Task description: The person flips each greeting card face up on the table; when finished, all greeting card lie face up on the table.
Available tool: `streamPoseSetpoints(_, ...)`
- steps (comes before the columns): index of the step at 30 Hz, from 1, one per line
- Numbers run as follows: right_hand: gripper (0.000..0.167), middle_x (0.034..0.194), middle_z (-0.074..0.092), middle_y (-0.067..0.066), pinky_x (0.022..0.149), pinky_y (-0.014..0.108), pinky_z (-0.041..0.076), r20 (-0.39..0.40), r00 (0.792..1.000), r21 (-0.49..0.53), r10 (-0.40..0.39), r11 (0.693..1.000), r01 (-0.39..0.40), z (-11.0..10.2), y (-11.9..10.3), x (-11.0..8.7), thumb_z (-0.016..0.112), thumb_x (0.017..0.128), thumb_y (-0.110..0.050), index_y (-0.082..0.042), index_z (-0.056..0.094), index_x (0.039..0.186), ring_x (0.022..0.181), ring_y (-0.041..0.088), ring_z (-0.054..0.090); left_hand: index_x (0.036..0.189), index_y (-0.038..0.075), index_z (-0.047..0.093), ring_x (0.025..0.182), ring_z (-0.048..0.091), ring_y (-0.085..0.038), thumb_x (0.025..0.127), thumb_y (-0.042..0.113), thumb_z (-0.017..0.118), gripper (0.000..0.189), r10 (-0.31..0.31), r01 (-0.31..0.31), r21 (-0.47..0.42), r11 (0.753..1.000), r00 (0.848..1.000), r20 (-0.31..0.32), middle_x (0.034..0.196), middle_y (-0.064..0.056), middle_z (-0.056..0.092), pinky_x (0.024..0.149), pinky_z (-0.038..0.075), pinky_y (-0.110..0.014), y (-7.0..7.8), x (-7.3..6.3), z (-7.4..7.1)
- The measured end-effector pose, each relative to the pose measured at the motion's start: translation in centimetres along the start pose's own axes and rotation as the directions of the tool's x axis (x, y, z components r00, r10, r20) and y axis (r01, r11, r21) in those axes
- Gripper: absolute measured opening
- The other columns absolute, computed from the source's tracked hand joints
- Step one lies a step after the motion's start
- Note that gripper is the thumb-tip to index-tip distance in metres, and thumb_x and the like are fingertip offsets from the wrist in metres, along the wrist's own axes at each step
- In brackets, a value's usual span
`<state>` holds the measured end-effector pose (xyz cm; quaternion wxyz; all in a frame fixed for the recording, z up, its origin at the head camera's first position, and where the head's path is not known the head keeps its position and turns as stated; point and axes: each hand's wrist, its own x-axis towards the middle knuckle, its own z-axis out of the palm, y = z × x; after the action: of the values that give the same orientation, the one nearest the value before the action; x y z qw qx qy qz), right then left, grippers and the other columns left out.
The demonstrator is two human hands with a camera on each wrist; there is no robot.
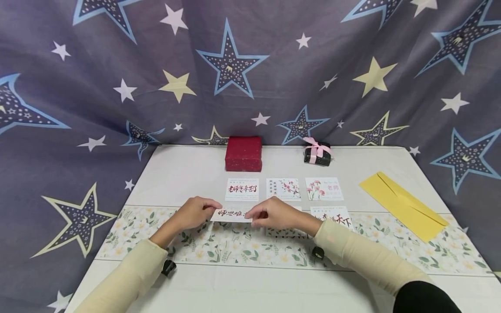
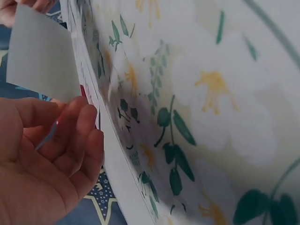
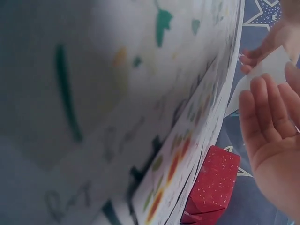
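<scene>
Both hands hold one white greeting card (image 1: 231,213) with dark red handwritten-style characters, tilted up over the flowered strip. My left hand (image 1: 194,213) pinches its left edge; in the left wrist view the card's plain back (image 2: 44,51) rises from those fingertips. My right hand (image 1: 275,213) pinches the right edge between thumb and fingers. Beyond the hands lie a card with red characters (image 1: 242,189), a card with pink blossoms (image 1: 283,189) and a card with pink flowers (image 1: 324,188). The right hand and forearm partly cover other cards, among them a red-lettered card (image 1: 330,215).
A dark red box (image 1: 243,154) stands at the table's back edge. To its right is a small black gift box (image 1: 318,154) with a pink ribbon. A yellow envelope (image 1: 404,206) lies at the right. A star-patterned cloth (image 1: 274,78) hangs behind the white table (image 1: 242,289).
</scene>
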<state>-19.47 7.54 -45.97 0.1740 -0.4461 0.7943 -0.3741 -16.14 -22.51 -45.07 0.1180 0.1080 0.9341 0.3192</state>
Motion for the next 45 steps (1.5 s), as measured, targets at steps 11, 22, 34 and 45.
streamPoseSetpoints(11,0.032,0.085,0.076,-0.006,0.071,0.017,0.053,0.043,0.999,-0.114,0.02,0.993,-0.015,0.2,0.1,-0.1,0.077,0.091,-0.018,-0.007,0.075,0.122,0.072,-0.005,0.061,0.126,0.009,0.071,0.077,0.055,-0.009,0.095,0.019,0.071,0.033,0.078,-0.087,0.165,0.982,0.995,0.061,0.092,0.003,0.068,0.073,0.049,-0.029,0.8,0.7,1.3)
streamPoseSetpoints(22,0.038,0.083,0.076,-0.006,0.07,0.013,0.051,0.104,0.994,-0.217,0.039,0.976,-0.015,1.0,0.0,0.1,0.079,0.09,-0.021,-0.006,0.073,0.125,0.069,-0.007,0.059,0.125,0.013,0.074,0.08,0.056,-0.01,0.092,0.023,0.076,0.035,0.019,-0.037,0.34,0.94,0.998,0.057,0.097,0.0,0.071,0.077,0.052,-0.033,2.7,0.6,1.8)
streamPoseSetpoints(34,0.034,0.078,0.073,-0.008,0.067,0.014,0.048,0.111,0.993,-0.249,0.049,0.968,-0.02,1.1,-0.3,0.3,0.078,0.091,-0.019,-0.007,0.075,0.122,0.066,-0.007,0.055,0.12,0.015,0.076,0.079,0.059,-0.014,0.089,0.025,0.079,0.033,0.08,-0.072,0.456,0.887,0.997,0.003,0.096,-0.003,0.071,0.073,0.053,-0.035,2.7,0.5,2.7)
streamPoseSetpoints(45,0.033,0.076,0.064,-0.012,0.068,0.016,0.046,0.138,0.986,-0.265,0.091,0.963,-0.052,1.0,0.0,0.4,0.075,0.093,-0.023,-0.01,0.074,0.124,0.067,-0.003,0.052,0.115,0.017,0.077,0.089,0.064,-0.024,0.088,0.026,0.079,0.029,0.11,-0.071,0.519,0.852,0.993,-0.045,0.105,-0.008,0.068,0.076,0.055,-0.043,2.8,0.4,3.5)
